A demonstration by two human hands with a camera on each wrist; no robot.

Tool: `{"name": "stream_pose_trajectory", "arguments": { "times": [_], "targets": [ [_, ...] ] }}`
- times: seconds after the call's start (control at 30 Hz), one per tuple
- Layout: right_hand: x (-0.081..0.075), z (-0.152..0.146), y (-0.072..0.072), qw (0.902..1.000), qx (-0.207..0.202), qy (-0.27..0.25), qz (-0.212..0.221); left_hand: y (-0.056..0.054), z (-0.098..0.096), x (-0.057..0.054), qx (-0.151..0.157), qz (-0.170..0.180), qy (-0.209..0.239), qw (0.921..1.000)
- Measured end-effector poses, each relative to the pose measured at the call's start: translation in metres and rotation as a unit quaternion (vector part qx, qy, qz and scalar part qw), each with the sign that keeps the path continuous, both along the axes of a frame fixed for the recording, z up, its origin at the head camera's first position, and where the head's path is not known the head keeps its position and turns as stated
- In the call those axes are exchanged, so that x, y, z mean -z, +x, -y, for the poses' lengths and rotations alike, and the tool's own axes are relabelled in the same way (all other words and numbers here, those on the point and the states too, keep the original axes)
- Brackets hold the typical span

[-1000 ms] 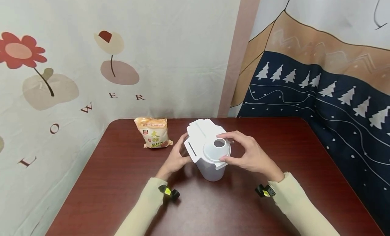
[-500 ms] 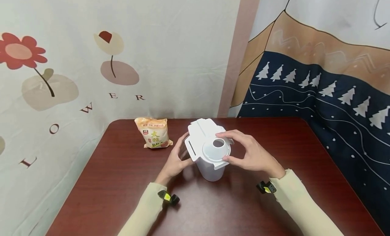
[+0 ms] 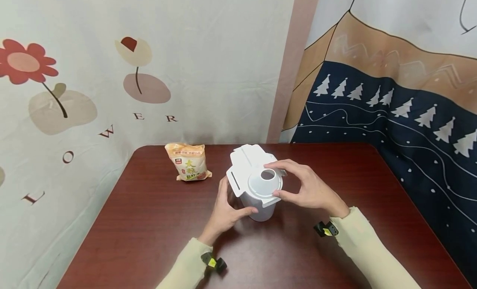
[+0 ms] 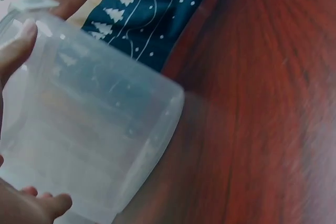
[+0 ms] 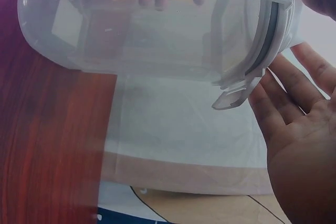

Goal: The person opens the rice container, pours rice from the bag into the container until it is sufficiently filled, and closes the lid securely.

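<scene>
A translucent plastic storage container (image 3: 265, 212) stands near the middle of the table, its white lid (image 3: 244, 162) on top. On the lid sits a round white cap (image 3: 258, 186) with an open hole. My left hand (image 3: 223, 212) holds the body from the left, thumb across the front; its fingers show through the wall in the right wrist view. With thumb and index finger, my right hand (image 3: 311, 187) pinches the cap at the lid's right side. A flap-like clip (image 5: 233, 95) juts from the lid's edge in the right wrist view.
An orange and cream food packet (image 3: 190, 162) stands at the back left of the dark red wooden table (image 3: 141, 222). Printed curtains (image 3: 223, 73) hang behind the table's far edge and along the sides.
My left hand has slid forward along the container, and its thumb has come round onto the front of the body. The right hand, container and packet stay nearly in place.
</scene>
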State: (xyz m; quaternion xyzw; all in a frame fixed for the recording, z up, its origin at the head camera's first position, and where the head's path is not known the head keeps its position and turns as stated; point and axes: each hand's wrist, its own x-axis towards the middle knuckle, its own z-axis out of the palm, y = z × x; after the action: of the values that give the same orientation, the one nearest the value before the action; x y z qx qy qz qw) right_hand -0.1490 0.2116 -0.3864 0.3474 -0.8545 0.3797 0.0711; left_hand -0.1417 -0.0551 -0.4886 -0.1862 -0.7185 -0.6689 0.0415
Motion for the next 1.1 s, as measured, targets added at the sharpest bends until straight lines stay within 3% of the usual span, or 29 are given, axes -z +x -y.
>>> {"name": "stream_pose_trajectory", "arguments": {
  "times": [0.23,0.47,0.67,0.8,1.1],
  "targets": [
    [0.001,0.0,0.0,1.0,0.005,-0.001,-0.002,0.008,-0.011,0.005,-0.063,-0.015,-0.036,0.9973],
    [0.002,0.001,0.001,0.9998,0.004,-0.01,-0.017,0.012,-0.017,0.007,-0.072,-0.033,-0.048,0.9957],
    [0.003,0.005,0.003,0.9992,0.019,-0.019,-0.029,0.003,-0.009,0.004,-0.055,-0.047,-0.069,0.995],
    [0.005,0.01,0.005,0.9984,0.039,-0.02,-0.036,-0.006,0.001,0.002,-0.022,-0.027,-0.083,0.996],
    [0.003,0.02,0.011,0.9959,0.08,-0.006,-0.043,-0.022,0.011,0.001,0.057,0.014,-0.061,0.9964]
  ]
}}
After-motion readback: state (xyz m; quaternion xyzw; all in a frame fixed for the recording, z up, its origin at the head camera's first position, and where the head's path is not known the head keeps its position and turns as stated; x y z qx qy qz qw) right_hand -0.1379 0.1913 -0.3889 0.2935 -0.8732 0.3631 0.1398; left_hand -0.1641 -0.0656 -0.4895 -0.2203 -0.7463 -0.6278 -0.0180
